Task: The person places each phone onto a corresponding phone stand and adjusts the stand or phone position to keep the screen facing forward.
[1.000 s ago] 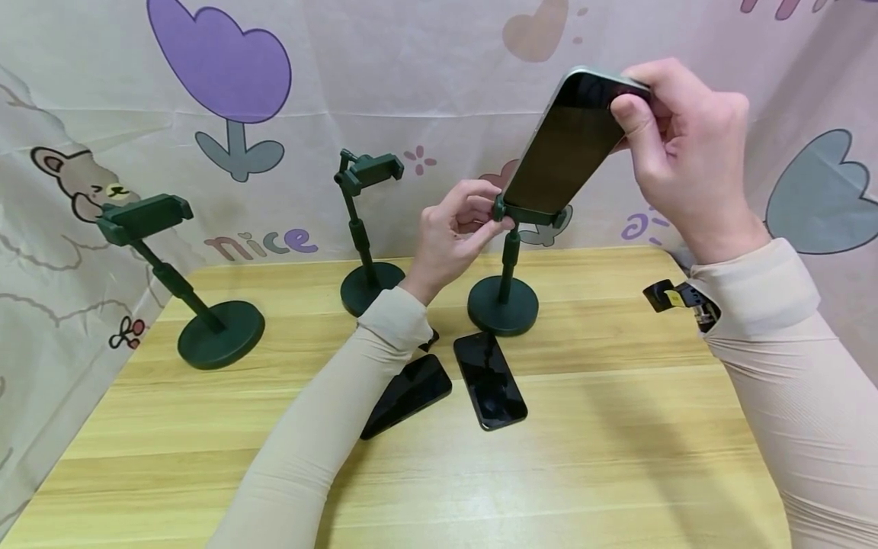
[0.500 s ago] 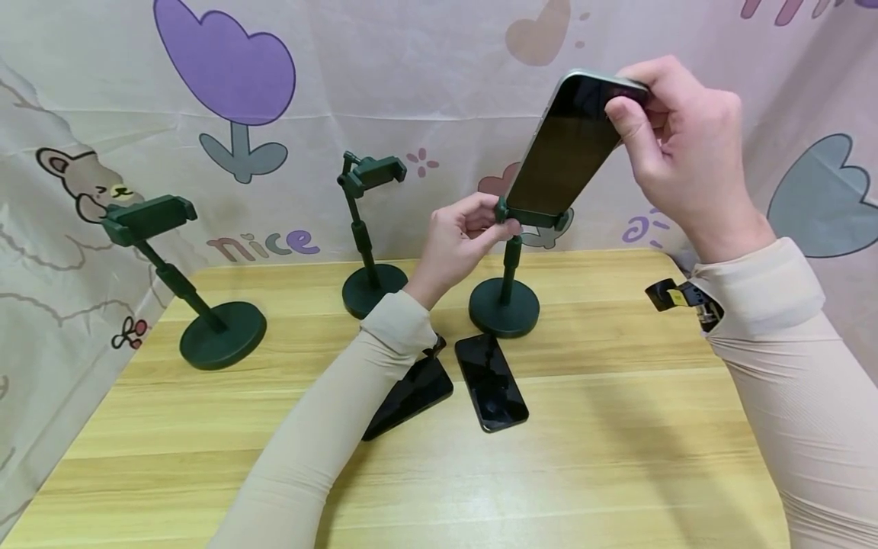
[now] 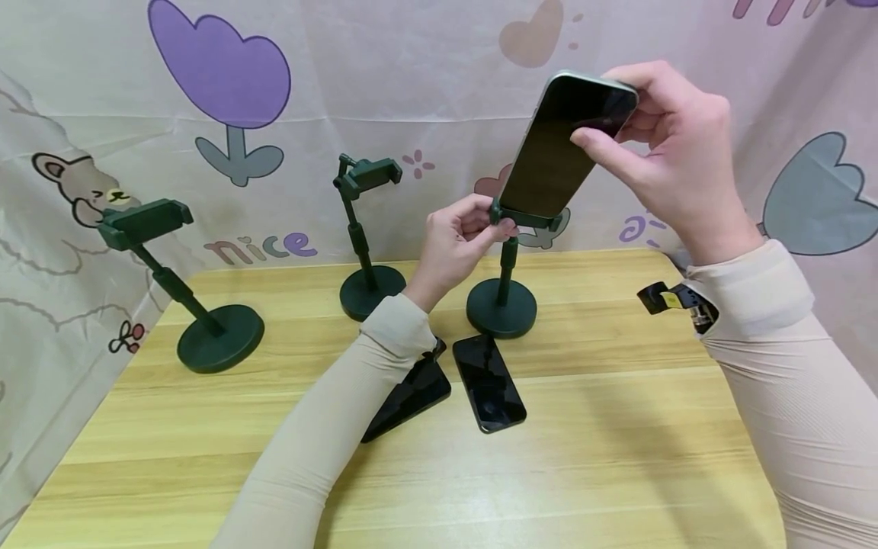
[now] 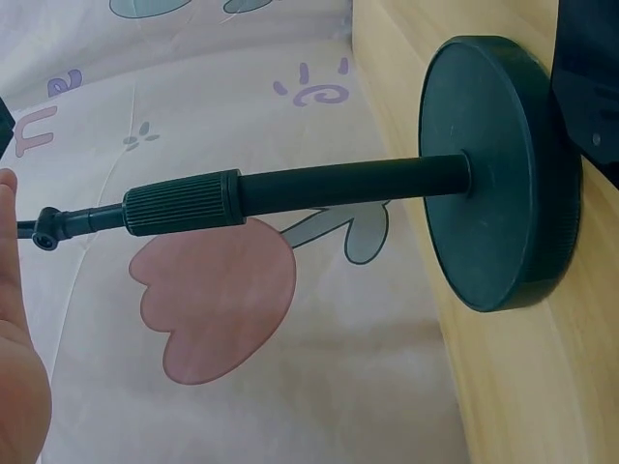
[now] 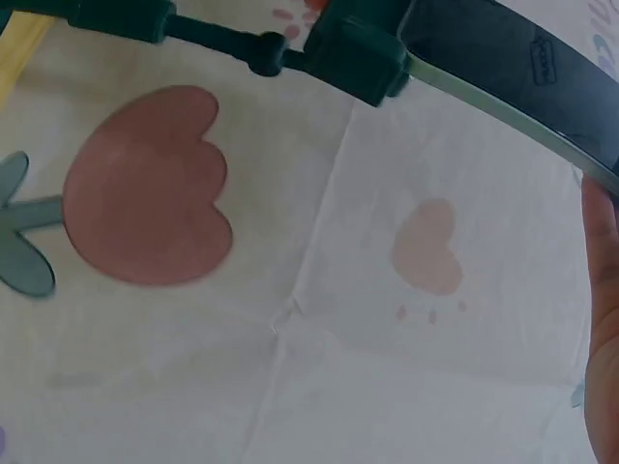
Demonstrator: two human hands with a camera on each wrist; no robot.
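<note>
My right hand (image 3: 686, 145) pinches a smartphone (image 3: 559, 152) at its upper right corner, thumb across the dark screen and fingers behind. The phone leans at a slant, its lower end in the clamp (image 3: 535, 221) of a dark green phone stand (image 3: 501, 309). With curled fingers and thumb, my left hand (image 3: 453, 240) grips the clamp's left end. The left wrist view shows that stand's pole (image 4: 358, 187) and only part of my left hand. In the right wrist view, the phone's edge (image 5: 493, 104) runs out of the clamp.
Two more green stands, one at the far left (image 3: 219, 335) and one at the back (image 3: 370, 291), have bare clamps. Two black phones lie on the wooden table, one (image 3: 488, 385) before the held stand, another (image 3: 411, 400) partly under my left sleeve. A patterned cloth (image 3: 411, 69) hangs behind.
My right thumb has slid from the phone's corner further down and left over the screen. The right hand and the phone's top have shifted slightly left. My left hand keeps gripping the clamp.
</note>
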